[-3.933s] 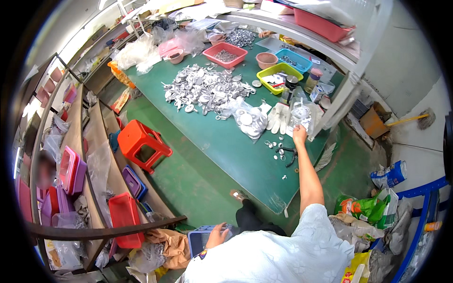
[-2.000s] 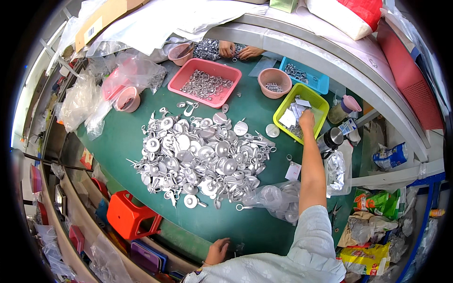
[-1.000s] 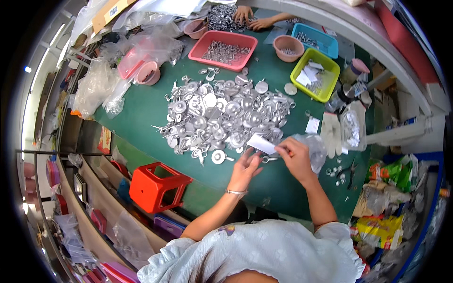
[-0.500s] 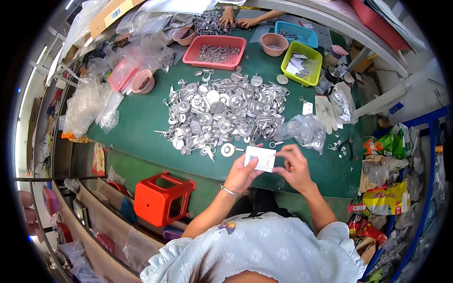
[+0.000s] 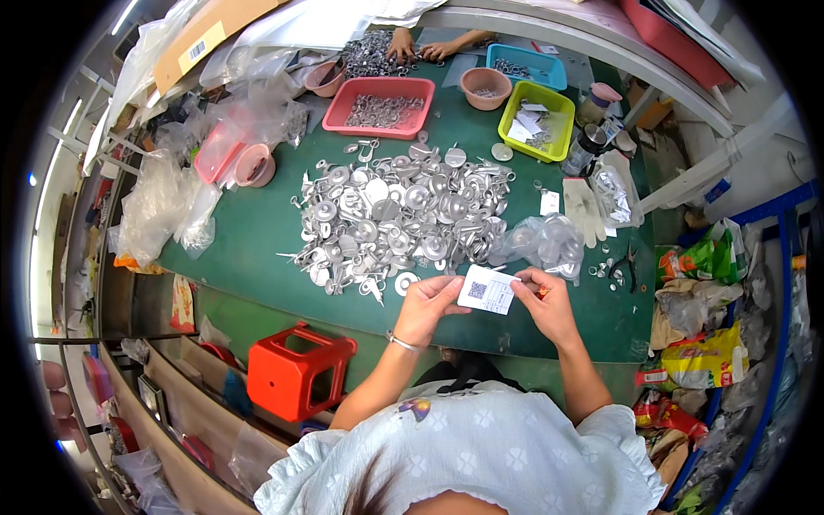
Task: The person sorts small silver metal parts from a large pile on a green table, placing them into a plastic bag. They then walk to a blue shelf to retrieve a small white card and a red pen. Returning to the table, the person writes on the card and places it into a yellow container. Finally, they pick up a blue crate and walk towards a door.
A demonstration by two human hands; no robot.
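Observation:
A small white printed card (image 5: 487, 290) with a square code on it is held up in front of me, over the near edge of the green table (image 5: 249, 245). My left hand (image 5: 422, 313) pinches its left edge between thumb and fingers. At the opposite edge, my right hand (image 5: 549, 309) has its thumb on the card and its other fingers curled behind. Just beyond the card spreads a large heap of silvery metal parts (image 5: 386, 209), mostly discs and ringed pieces. A clear plastic bag of similar parts (image 5: 554, 242) lies beside the heap.
Further back stand a pink tray (image 5: 335, 114), a round pink bowl (image 5: 486, 89), a blue tray (image 5: 549, 64) and a yellow-green tray (image 5: 562, 129). Another person's hands (image 5: 401, 47) rest on small metal parts. Pliers (image 5: 631, 266) lie right; a red stool (image 5: 287, 375) stands left.
The right hand has closed on the card's right edge. My left thumb has slid off the card's face to its edge, uncovering the square code. The view has shifted slightly.

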